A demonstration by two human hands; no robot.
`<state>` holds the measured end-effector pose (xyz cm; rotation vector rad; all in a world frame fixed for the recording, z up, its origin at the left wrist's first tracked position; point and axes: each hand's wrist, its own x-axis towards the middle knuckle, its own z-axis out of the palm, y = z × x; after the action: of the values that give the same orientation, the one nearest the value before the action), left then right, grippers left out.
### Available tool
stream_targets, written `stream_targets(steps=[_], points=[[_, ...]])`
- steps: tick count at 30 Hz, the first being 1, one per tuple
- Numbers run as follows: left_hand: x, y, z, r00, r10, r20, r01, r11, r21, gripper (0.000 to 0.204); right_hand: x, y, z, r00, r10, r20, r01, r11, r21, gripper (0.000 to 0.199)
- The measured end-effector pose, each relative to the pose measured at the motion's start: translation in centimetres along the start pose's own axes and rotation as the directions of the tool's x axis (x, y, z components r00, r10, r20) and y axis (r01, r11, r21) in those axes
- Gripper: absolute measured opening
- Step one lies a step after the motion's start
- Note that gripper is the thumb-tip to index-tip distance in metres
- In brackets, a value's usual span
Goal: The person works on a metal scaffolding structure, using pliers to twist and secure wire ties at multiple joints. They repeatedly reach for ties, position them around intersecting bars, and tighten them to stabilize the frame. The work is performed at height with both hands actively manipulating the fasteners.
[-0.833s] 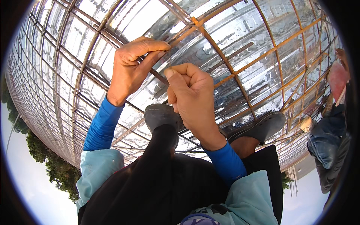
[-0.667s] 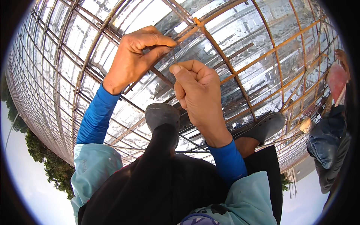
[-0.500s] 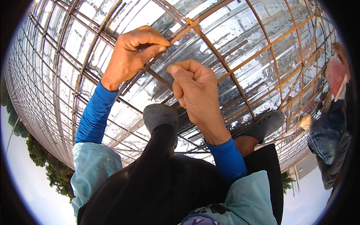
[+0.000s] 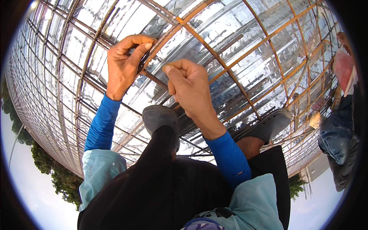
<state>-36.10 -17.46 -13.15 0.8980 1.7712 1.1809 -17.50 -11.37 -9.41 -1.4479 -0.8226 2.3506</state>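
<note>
My left hand is closed in a pinch, thumb against forefinger, beside a pair of rusty reinforcing bars. To its right and a little lower, my right hand is closed too, thumb pressed on the curled forefinger. A thin tie wire runs between the two pinches; it is so fine against the bright sheet that it hardly shows now. Where the bars cross below my left fingers, a joint is partly covered by that hand.
Rebar mesh spreads all round over shiny corrugated metal sheeting. My dark clogs stand on it. At the right edge another person in jeans is close by. Trees show beyond the mesh at lower left.
Both hands have shifted left in the picture, the left one also slightly down, and the bars have slid the same way. Both pinches stay closed. The wire between them was plainer before.
</note>
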Motion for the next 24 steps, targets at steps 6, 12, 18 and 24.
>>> stream_targets(steps=[6,12,18,24], points=[[0.0,1.4,0.6,0.947,0.315,0.053,-0.312,0.873,0.374,0.018,-0.1,-0.3,1.4,1.000,-0.028,-0.007,0.028,0.999,0.035,0.017],[-0.5,2.4,1.3,0.970,0.237,0.047,-0.231,0.853,0.468,0.023,-0.6,-0.5,2.5,0.998,-0.013,-0.058,0.017,0.998,0.063,0.015],[-1.4,1.0,0.5,0.973,0.227,0.043,-0.226,0.895,0.384,0.027,-0.9,-1.0,2.2,0.997,0.070,-0.017,-0.069,0.995,0.074,0.017],[-1.9,0.4,0.3,0.934,0.327,0.144,-0.358,0.846,0.396,0.043,-0.9,0.0,2.9,0.997,-0.005,-0.071,0.008,0.999,0.037,0.017]])
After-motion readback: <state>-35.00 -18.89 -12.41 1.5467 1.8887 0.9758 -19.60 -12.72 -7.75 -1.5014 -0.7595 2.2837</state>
